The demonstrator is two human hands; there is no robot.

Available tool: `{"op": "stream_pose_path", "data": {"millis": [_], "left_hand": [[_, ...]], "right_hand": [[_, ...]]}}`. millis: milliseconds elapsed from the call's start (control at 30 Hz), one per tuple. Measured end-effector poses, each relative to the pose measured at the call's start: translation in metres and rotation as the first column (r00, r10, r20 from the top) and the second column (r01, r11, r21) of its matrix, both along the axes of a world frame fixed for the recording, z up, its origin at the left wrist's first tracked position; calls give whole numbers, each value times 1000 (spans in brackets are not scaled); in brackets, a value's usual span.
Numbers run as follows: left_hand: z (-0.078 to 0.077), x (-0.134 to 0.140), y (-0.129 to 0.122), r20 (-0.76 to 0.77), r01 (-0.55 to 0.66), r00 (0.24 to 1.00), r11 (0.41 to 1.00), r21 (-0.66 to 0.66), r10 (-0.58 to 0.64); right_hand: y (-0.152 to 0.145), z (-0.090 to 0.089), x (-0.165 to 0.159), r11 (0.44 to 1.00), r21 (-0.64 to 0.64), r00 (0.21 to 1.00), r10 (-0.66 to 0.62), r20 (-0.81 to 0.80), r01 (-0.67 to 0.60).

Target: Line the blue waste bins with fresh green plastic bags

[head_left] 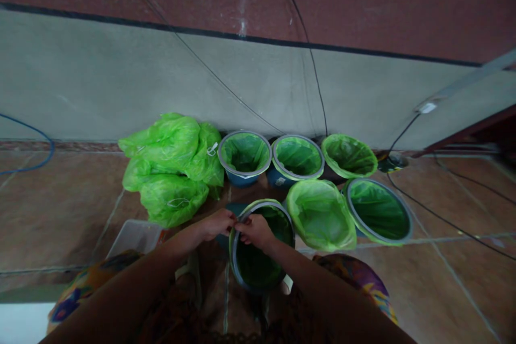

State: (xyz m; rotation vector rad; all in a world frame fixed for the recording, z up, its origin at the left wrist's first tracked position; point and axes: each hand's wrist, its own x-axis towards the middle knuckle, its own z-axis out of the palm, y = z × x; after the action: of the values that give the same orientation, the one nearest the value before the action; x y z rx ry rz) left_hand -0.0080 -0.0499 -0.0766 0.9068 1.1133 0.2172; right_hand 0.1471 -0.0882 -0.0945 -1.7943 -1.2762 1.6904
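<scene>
A round bin with a grey rim ring stands between my feet, tilted toward me, with a green bin liner inside it and folded over its edge. At the rim's far left side, the fingers of my left hand pinch the liner's edge from outside. My right hand reaches across the bin's mouth and pinches at the same spot, its fingertips almost touching the left ones. The exact bit of plastic between the fingertips is too small to make out.
Several other bins with green liners stand ahead and right, such as a grey-rimmed bin by the wall. Bulging green bags lie at left, near a clear plastic container. Black cables cross the tiled floor; a blue hose lies far left.
</scene>
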Motion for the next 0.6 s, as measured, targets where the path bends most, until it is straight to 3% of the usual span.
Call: {"op": "stream_pose_path", "data": {"millis": [233, 433, 600], "left_hand": [[-8, 8, -8, 31, -244, 969, 969, -24, 245], [-10, 10, -10, -7, -265, 964, 963, -41, 265], [-12, 9, -9, -20, -282, 959, 959, -28, 281]], "right_hand": [[12, 8, 7, 995, 92, 989, 35, 145, -48], [9, 2, 6, 996, 76, 998, 33, 59, -38], [8, -4, 7, 986, 160, 997, 24, 73, -35]]}}
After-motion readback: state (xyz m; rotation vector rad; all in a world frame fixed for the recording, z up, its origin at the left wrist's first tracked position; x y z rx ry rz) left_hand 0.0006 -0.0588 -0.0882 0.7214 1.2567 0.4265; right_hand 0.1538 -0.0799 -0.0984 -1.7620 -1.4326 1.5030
